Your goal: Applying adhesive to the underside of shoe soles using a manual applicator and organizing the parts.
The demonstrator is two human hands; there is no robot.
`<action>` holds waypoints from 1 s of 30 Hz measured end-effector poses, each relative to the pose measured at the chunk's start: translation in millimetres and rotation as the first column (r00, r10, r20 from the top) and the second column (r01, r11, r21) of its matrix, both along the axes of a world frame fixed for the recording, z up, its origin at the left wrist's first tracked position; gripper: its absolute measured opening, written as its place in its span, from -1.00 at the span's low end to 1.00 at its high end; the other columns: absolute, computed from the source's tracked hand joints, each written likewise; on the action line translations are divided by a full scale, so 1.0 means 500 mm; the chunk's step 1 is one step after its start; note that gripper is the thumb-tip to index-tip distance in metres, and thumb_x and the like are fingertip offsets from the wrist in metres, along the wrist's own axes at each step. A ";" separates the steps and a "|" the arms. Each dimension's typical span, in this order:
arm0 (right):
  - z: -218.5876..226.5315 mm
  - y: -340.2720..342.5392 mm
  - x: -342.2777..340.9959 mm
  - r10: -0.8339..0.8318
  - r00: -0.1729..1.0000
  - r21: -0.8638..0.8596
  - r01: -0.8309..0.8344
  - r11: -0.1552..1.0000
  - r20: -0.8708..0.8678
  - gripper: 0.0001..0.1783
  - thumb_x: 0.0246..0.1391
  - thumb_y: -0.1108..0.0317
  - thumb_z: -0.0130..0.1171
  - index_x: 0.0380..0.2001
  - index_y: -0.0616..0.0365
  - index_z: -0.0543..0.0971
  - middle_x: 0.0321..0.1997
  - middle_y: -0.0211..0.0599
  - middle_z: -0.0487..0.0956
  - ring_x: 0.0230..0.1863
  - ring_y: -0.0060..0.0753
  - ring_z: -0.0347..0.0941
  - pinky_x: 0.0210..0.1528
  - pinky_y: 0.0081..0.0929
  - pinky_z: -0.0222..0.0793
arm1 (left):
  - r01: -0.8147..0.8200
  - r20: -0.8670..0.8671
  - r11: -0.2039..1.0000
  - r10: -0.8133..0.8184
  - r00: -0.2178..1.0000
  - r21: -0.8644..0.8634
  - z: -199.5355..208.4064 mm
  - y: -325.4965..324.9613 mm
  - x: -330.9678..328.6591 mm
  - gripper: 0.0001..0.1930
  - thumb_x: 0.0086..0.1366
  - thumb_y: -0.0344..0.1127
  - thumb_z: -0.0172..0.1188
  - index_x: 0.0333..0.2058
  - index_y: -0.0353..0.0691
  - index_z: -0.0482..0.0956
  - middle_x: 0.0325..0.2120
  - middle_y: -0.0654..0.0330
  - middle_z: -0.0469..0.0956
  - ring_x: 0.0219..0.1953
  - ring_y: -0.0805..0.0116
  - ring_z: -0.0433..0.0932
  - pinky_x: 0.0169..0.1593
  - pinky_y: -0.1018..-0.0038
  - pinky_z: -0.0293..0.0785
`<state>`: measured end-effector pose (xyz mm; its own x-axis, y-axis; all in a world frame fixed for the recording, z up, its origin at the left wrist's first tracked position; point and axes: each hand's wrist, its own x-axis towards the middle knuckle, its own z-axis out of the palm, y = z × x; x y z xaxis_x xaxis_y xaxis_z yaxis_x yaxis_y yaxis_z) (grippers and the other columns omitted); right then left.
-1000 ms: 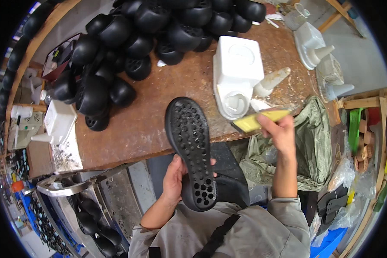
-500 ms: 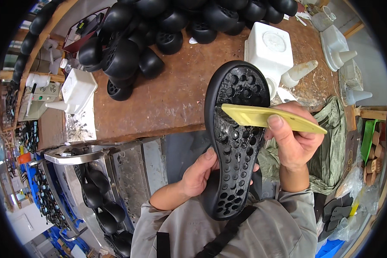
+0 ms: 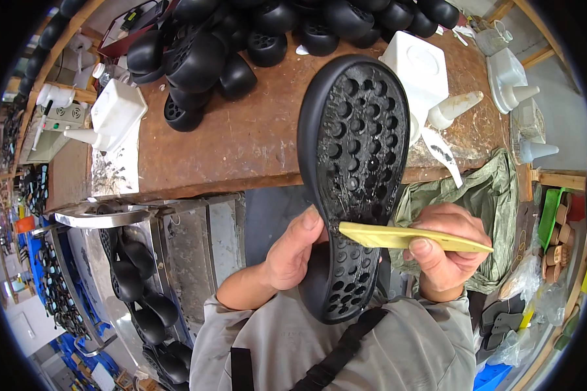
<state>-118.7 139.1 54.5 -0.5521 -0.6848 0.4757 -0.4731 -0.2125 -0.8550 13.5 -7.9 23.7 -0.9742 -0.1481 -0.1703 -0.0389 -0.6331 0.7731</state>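
A black shoe sole with a recessed face full of round holes stands lengthwise before me, heel end toward my body. My left hand is closed on its left edge at the narrow waist, the thumb on the rim and the other fingers hidden behind. In my right hand a flat yellow scraper is pinched between thumb and fingers. Its pointed left end rests across the sole's waist. A wet-looking, glossy film covers much of the face above the scraper.
Black soles are heaped at the back of the brown workbench. White bottles with cone nozzles stand right and left. Green crumpled cloth hangs at the bench's right edge. More soles lie on a metal rack at left.
The scraper has moved down the sole, from near its wide end to the waist, with my right hand. The sole now appears slightly larger and higher in view.
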 end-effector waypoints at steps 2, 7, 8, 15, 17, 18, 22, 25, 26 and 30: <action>0.006 0.007 0.014 -0.013 1.000 0.039 0.012 0.999 0.007 -0.85 -0.16 0.53 0.30 -0.44 0.32 0.58 -0.59 -0.25 0.57 -0.64 -0.45 0.47 -0.61 -0.59 0.37 | -0.035 -0.022 0.998 0.033 0.999 -0.061 -0.008 0.000 -0.002 -0.32 0.29 0.12 -0.30 0.15 -0.39 0.09 0.00 -0.13 0.37 -0.09 -0.01 0.50 -0.02 0.23 0.45; -0.002 0.032 0.045 -0.029 0.999 0.099 0.027 0.995 0.016 -0.81 -0.20 0.51 0.32 -0.44 0.33 0.57 -0.60 -0.23 0.56 -0.65 -0.42 0.47 -0.62 -0.58 0.36 | -0.058 -0.105 0.997 0.063 0.993 0.048 -0.005 -0.006 0.001 -0.31 0.31 0.14 -0.37 0.14 -0.40 0.13 -0.07 -0.09 0.44 -0.09 0.13 0.49 0.03 0.28 0.37; -0.002 0.034 0.050 -0.026 1.000 0.102 0.024 0.994 0.018 -0.81 -0.20 0.51 0.32 -0.44 0.33 0.57 -0.60 -0.23 0.56 -0.65 -0.42 0.47 -0.62 -0.58 0.36 | 0.004 -0.155 0.999 0.004 0.988 0.051 -0.008 -0.011 0.004 -0.30 0.33 0.17 -0.40 0.14 -0.38 0.15 -0.05 -0.03 0.44 0.00 0.23 0.45 0.13 0.33 0.27; -0.015 0.032 0.091 -0.043 0.998 -0.010 0.042 0.999 -0.045 -0.81 -0.24 0.56 0.30 -0.48 0.39 0.55 -0.63 -0.20 0.54 -0.74 -0.43 0.42 -0.70 -0.59 0.31 | -0.105 -0.130 0.989 0.118 0.985 0.101 -0.010 -0.007 0.016 -0.32 0.34 0.15 -0.44 0.13 -0.37 0.16 -0.05 -0.05 0.44 -0.01 0.19 0.46 0.11 0.30 0.32; -0.014 0.035 0.104 -0.030 0.998 -0.072 0.026 0.997 -0.060 -0.81 -0.26 0.57 0.30 -0.49 0.43 0.54 -0.66 -0.18 0.53 -0.77 -0.44 0.39 -0.74 -0.60 0.29 | -0.116 -0.133 0.976 0.142 0.981 0.186 -0.010 -0.007 0.020 -0.35 0.36 0.13 -0.46 0.12 -0.35 0.18 -0.07 -0.07 0.45 -0.05 0.19 0.48 0.05 0.30 0.39; -0.014 0.039 0.109 -0.028 0.998 -0.067 0.024 0.997 -0.059 -0.81 -0.26 0.57 0.30 -0.49 0.43 0.54 -0.66 -0.18 0.53 -0.77 -0.44 0.39 -0.74 -0.60 0.29 | -0.117 -0.131 0.975 0.144 0.981 0.191 -0.011 -0.007 0.021 -0.35 0.36 0.13 -0.46 0.12 -0.35 0.18 -0.07 -0.07 0.45 -0.05 0.19 0.48 0.05 0.30 0.39; -0.012 0.048 0.131 0.003 0.990 -0.060 -0.012 0.998 -0.142 -0.81 -0.26 0.57 0.29 -0.49 0.45 0.53 -0.66 -0.15 0.52 -0.76 -0.44 0.41 -0.75 -0.60 0.31 | -0.167 -0.126 0.970 0.191 0.973 0.179 -0.011 -0.007 0.030 -0.36 0.35 0.14 -0.43 0.10 -0.33 0.20 -0.12 -0.09 0.48 -0.13 0.19 0.53 -0.01 0.28 0.46; -0.009 0.045 0.141 0.037 0.977 -0.091 -0.057 0.994 -0.208 -0.79 -0.25 0.56 0.29 -0.49 0.46 0.52 -0.64 -0.14 0.52 -0.76 -0.45 0.41 -0.78 -0.61 0.32 | -0.200 -0.144 0.948 0.240 0.960 0.246 -0.014 -0.007 0.033 -0.39 0.36 0.10 -0.42 0.09 -0.33 0.22 -0.16 -0.10 0.49 -0.20 0.20 0.56 -0.10 0.31 0.52; -0.009 0.044 0.144 0.039 0.978 -0.085 -0.058 0.995 -0.207 -0.79 -0.25 0.56 0.29 -0.49 0.46 0.52 -0.64 -0.14 0.52 -0.76 -0.45 0.41 -0.78 -0.61 0.32 | -0.202 -0.141 0.947 0.243 0.960 0.251 -0.015 -0.006 0.033 -0.39 0.36 0.10 -0.42 0.09 -0.33 0.22 -0.16 -0.10 0.49 -0.20 0.20 0.56 -0.10 0.31 0.52; 0.001 0.041 0.152 0.112 0.955 -0.111 -0.147 0.983 -0.276 -0.79 -0.24 0.55 0.28 -0.48 0.45 0.53 -0.63 -0.13 0.52 -0.76 -0.46 0.40 -0.80 -0.62 0.30 | -0.187 -0.159 0.933 0.244 0.957 0.307 -0.020 -0.011 0.037 -0.41 0.37 0.07 -0.39 0.07 -0.33 0.25 -0.18 -0.11 0.50 -0.20 0.20 0.56 -0.09 0.30 0.52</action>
